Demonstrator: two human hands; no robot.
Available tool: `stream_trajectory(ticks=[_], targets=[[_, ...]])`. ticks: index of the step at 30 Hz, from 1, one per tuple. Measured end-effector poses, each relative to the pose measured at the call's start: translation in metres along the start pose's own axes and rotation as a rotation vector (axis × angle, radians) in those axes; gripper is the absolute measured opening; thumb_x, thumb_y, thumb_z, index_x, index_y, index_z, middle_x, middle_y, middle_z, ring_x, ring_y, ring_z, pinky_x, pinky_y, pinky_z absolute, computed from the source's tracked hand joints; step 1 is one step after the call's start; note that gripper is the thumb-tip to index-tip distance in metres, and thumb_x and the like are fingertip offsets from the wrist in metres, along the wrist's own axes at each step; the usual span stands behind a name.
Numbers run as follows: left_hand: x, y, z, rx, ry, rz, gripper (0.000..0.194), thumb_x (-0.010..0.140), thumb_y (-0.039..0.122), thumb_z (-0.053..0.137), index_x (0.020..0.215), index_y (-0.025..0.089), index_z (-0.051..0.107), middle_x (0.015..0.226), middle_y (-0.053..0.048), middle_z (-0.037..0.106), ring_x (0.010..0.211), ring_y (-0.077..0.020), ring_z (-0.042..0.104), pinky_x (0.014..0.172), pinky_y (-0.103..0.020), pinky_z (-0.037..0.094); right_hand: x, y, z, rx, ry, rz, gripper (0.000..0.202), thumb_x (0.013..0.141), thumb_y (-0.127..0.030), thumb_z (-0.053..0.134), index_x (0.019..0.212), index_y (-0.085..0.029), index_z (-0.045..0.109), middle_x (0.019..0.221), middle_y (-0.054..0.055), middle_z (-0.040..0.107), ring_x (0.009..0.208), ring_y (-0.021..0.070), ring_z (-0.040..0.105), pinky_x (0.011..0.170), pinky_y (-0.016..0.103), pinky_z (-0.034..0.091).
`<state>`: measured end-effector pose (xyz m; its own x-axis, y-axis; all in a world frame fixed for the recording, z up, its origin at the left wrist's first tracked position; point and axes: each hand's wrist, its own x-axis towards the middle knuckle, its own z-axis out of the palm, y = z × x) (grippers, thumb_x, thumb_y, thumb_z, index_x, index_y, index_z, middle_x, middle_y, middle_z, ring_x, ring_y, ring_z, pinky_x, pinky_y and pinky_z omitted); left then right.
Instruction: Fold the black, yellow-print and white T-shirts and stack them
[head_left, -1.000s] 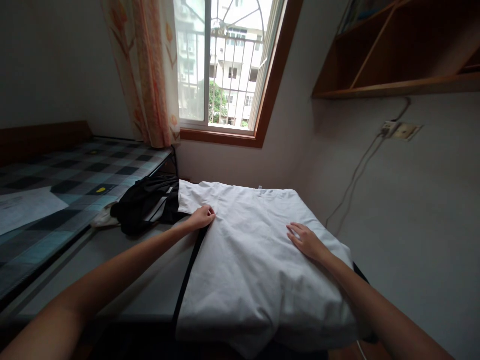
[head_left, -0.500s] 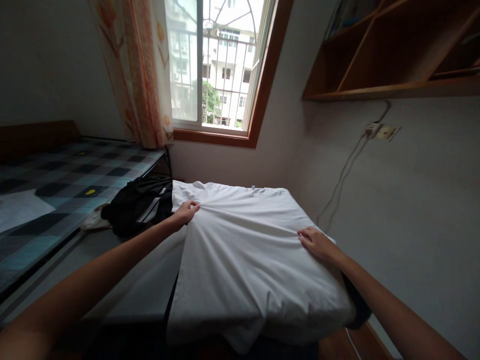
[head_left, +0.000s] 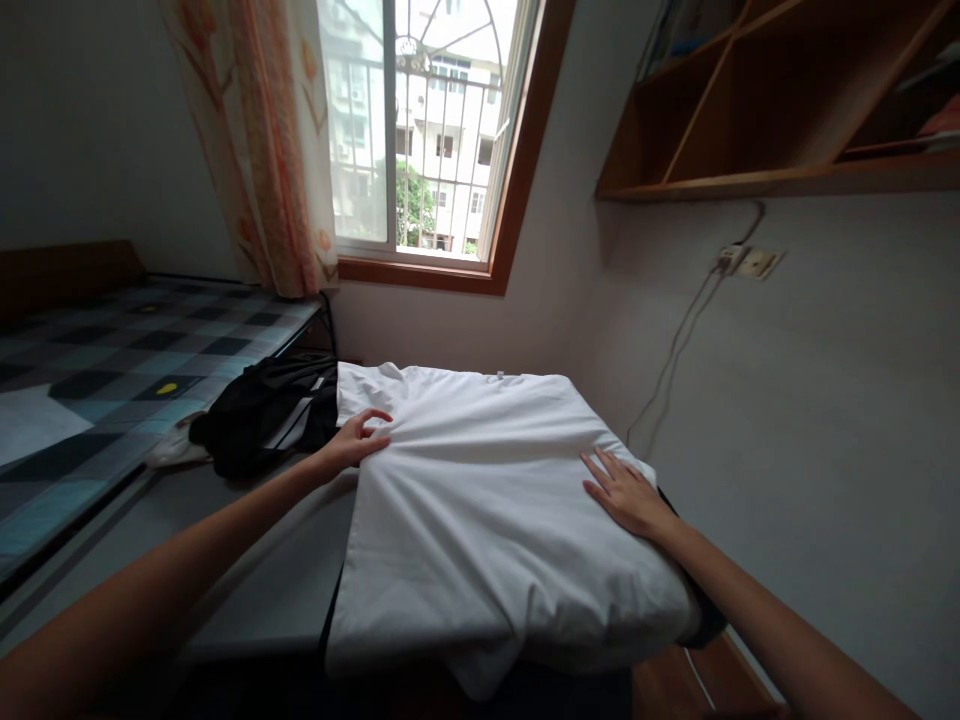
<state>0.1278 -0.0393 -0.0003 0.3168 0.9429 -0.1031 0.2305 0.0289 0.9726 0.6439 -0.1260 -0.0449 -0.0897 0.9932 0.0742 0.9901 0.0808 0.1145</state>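
A white cloth point(head_left: 480, 500) lies spread over a raised surface, with creases fanning out from its left side and folds hanging at the near edge. My left hand point(head_left: 361, 440) is at the cloth's left edge, thumb and fingers apart, with no cloth pinched between them. On the right part of the cloth my right hand point(head_left: 622, 492) rests flat, palm down, fingers spread. What lies under the cloth is mostly hidden; a dark edge shows at its right corner.
A black bag point(head_left: 262, 415) sits left of the cloth on a grey surface point(head_left: 262, 570). Further left is a bed with a checkered cover point(head_left: 210, 345) and white paper point(head_left: 37, 425). A window, curtain point(head_left: 277, 150), wall shelf point(head_left: 772, 185) and plugged-in cables point(head_left: 675, 350) surround the area.
Both hands have let go of the cloth they pinched, and their fingers have opened. The crease between them has softened. The view has shifted slightly to the right.
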Motion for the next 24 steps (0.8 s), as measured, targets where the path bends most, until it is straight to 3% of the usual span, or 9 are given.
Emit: stream_trajectory(ticks=[3,6,9,12,14,16,20,24], targets=[[0.002,-0.004,-0.009,0.198,0.015,0.094,0.045,0.062,0.049,0.074,0.094,0.019,0.063,0.060,0.006,0.053,0.047,-0.0080,0.044,0.045,-0.018,0.033,-0.001,0.003,-0.004,0.012,-0.043,-0.022,0.065,0.094,-0.055,0.033,0.147,-0.017,0.043,0.155,0.016,0.035,0.144,0.0288,0.030,0.114,0.047,0.027],[0.008,-0.011,-0.014,0.423,-0.021,0.172,0.031,0.064,0.046,0.073,0.081,0.019,0.069,0.053,0.005,0.047,0.048,-0.0104,0.046,0.048,-0.021,0.037,0.003,-0.002,-0.014,0.015,-0.038,-0.016,0.059,0.095,-0.053,0.033,0.136,-0.015,0.054,0.145,0.018,0.048,0.135,0.0305,0.043,0.109,0.047,0.034],[0.014,-0.011,-0.010,0.649,0.132,0.271,0.024,0.073,0.043,0.067,0.076,0.020,0.072,0.070,-0.002,0.059,0.061,-0.0151,0.057,0.061,-0.027,0.048,0.017,-0.021,-0.027,0.010,0.046,0.045,0.049,0.097,-0.049,0.031,0.113,-0.017,0.065,0.123,0.017,0.063,0.116,0.0297,0.057,0.100,0.045,0.041],[0.025,-0.006,0.004,0.754,0.262,0.443,0.028,0.085,0.042,0.055,0.091,0.020,0.073,0.109,-0.009,0.064,0.092,-0.0222,0.065,0.087,-0.035,0.051,0.041,-0.051,-0.038,0.035,0.178,0.079,0.043,0.098,-0.045,0.034,0.111,-0.018,0.066,0.125,0.015,0.061,0.117,0.0284,0.055,0.100,0.043,0.040],[0.035,-0.006,0.018,0.810,0.250,0.534,0.033,0.089,0.041,0.051,0.109,0.021,0.069,0.129,-0.011,0.059,0.119,-0.0271,0.056,0.103,-0.041,0.044,0.062,-0.074,-0.043,0.071,0.241,0.077,0.044,0.099,-0.042,0.034,0.120,-0.018,0.063,0.135,0.015,0.056,0.126,0.0274,0.048,0.105,0.041,0.036],[0.046,-0.012,0.031,0.903,0.221,0.514,0.041,0.090,0.044,0.052,0.124,0.022,0.062,0.141,-0.012,0.052,0.135,-0.0306,0.043,0.110,-0.048,0.036,0.085,-0.099,-0.045,0.115,0.258,0.077,0.047,0.099,-0.043,0.033,0.129,-0.017,0.059,0.143,0.014,0.050,0.132,0.0265,0.042,0.110,0.040,0.031],[0.063,-0.026,0.045,1.065,0.160,0.394,0.051,0.091,0.051,0.051,0.132,0.023,0.056,0.149,-0.015,0.044,0.141,-0.0346,0.034,0.112,-0.058,0.026,0.122,-0.150,-0.042,0.239,0.181,0.186,0.059,0.099,-0.053,0.025,0.143,-0.022,0.048,0.153,0.012,0.040,0.139,0.0305,0.034,0.112,0.046,0.027],[0.062,-0.030,0.043,1.082,0.153,0.389,0.049,0.093,0.046,0.047,0.133,0.020,0.055,0.151,-0.017,0.041,0.143,-0.0329,0.031,0.114,-0.055,0.024,0.138,-0.181,-0.031,0.318,0.057,0.288,0.062,0.098,-0.058,0.023,0.146,-0.025,0.046,0.157,0.011,0.031,0.143,0.0347,0.028,0.113,0.052,0.022]])
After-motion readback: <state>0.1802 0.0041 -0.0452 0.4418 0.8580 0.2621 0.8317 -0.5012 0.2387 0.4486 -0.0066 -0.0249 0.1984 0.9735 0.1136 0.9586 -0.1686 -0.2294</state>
